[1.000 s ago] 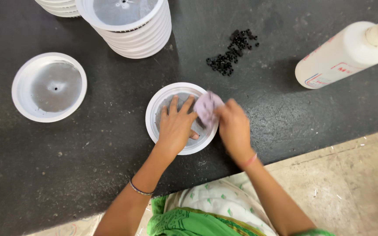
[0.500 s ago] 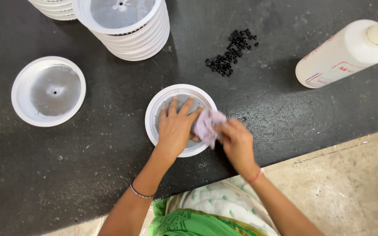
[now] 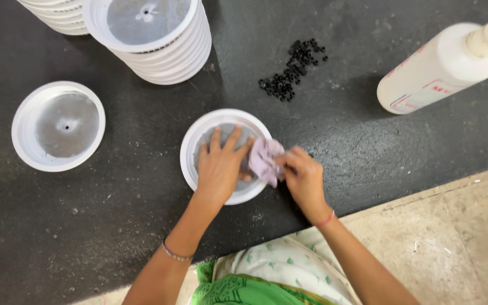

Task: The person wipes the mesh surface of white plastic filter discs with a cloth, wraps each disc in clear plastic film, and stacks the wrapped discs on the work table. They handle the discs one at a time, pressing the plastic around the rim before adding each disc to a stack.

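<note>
**Cloth on the rim, palm on the dish**

I see the left hand (image 3: 219,167) lying flat in the centre of the frame, fingers spread wide and pressed down on the white round dish (image 3: 194,148), which sits on the dark speckled worktop (image 3: 142,226). The forearm runs up from the lower left, wrist straight, a thin bangle (image 3: 175,254) around it.

The right hand (image 3: 305,178) comes in from the lower right, wrist bent slightly inward, fingertips bunched and pinching a small pale lilac cloth (image 3: 265,160). The cloth touches the dish's right edge, just beside the left hand's fingertips. A pink band (image 3: 327,219) circles the right wrist.

At the left of the frame lies a second white dish (image 3: 25,131) with a grey centre, well apart from the hands. A stack of similar dishes (image 3: 168,53) stands at the top. A scatter of small black beads (image 3: 292,70) lies above the hands, and a white bottle (image 3: 439,70) rests on its side in the upper right.
</note>
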Motion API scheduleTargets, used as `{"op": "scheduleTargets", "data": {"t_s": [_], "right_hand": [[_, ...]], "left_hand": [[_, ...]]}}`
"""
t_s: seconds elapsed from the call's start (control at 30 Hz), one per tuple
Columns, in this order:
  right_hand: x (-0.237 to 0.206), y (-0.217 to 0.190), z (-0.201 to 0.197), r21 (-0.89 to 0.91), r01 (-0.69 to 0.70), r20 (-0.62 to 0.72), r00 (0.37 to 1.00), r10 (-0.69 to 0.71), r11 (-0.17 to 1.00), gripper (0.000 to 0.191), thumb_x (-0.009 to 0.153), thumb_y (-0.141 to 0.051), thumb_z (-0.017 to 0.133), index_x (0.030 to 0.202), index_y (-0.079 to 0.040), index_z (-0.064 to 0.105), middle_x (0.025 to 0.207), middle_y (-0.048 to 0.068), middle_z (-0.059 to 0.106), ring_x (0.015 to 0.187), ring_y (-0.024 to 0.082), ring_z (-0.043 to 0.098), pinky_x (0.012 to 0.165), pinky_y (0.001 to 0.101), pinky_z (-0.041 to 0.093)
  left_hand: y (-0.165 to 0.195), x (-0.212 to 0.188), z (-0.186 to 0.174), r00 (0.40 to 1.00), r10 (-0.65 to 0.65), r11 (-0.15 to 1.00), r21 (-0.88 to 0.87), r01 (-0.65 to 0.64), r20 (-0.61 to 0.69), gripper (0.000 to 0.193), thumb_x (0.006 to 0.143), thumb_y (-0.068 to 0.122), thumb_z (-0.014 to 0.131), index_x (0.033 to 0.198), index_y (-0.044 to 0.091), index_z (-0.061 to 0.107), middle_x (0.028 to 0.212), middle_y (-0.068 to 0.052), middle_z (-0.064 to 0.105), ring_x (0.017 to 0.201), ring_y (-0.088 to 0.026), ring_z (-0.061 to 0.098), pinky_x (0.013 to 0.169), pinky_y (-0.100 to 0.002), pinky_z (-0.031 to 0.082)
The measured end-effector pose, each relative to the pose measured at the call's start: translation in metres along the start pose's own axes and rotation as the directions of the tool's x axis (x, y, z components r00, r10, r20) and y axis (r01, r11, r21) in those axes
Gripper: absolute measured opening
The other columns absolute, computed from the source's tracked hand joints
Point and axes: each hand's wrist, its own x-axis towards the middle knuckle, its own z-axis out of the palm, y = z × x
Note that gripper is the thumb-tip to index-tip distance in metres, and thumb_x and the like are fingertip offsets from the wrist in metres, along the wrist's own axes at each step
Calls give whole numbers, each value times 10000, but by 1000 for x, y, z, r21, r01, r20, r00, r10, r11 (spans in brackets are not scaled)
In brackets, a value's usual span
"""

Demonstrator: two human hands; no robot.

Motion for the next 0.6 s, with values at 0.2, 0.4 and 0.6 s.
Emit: {"op": "scheduleTargets", "data": {"t_s": [0.2,0.4,0.6], "right_hand": [[1,-3,3,-46,57,23,998,-56,997,299,719,114,648,929,-77,743,804,95,611,689,262,650,619,349,509],[51,20,2,-44,171,73,983,-168,984,262,724,75,705,937,-75,738,841,101,623,732,288,653,646,365,507],[85,37,4,70,224,153,960,-232,972,213,805,70,707,969,-65,728,866,94,630,742,275,664,657,362,515]], "left_hand": [[-8,3,10,991,41,996,82,-31,-126,812,646,242,892,1405,275,605,1568,-57,442,1414,-453,381,1052,-631,380],[-7,7,7,1000,1,999,41,0,-17,792,577,295,913,1315,242,632,1550,-47,448,1420,-453,370,1051,-648,369],[-1,5,-2,1000,-12,1000,9,12,-12,813,577,265,913,1340,279,634,1537,-38,452,1424,-457,353,1061,-650,357]]}}
